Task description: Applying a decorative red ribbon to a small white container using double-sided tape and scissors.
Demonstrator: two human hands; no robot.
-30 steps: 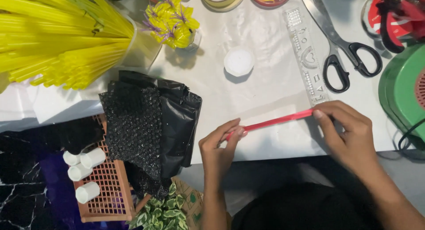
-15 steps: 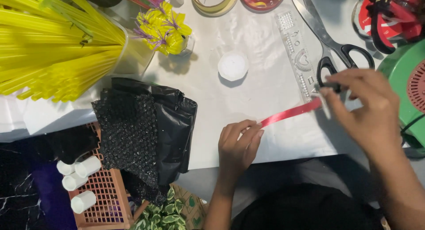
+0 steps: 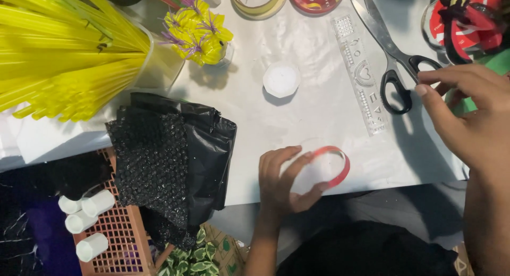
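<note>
Red paper strip (image 3: 340, 167), thin and glossy, curls into a loop at the white desk's (image 3: 319, 111) near edge; my left hand (image 3: 284, 183) pinches it between curled fingers. My right hand (image 3: 470, 117) hovers half-open, empty, beside black-handled steel scissors (image 3: 396, 74).

A white table (image 3: 319, 122) carries scissors (image 3: 390, 58), a clear ruler (image 3: 361, 77), a white cap (image 3: 281, 79) and black bubble wrap (image 3: 159, 159).
</note>
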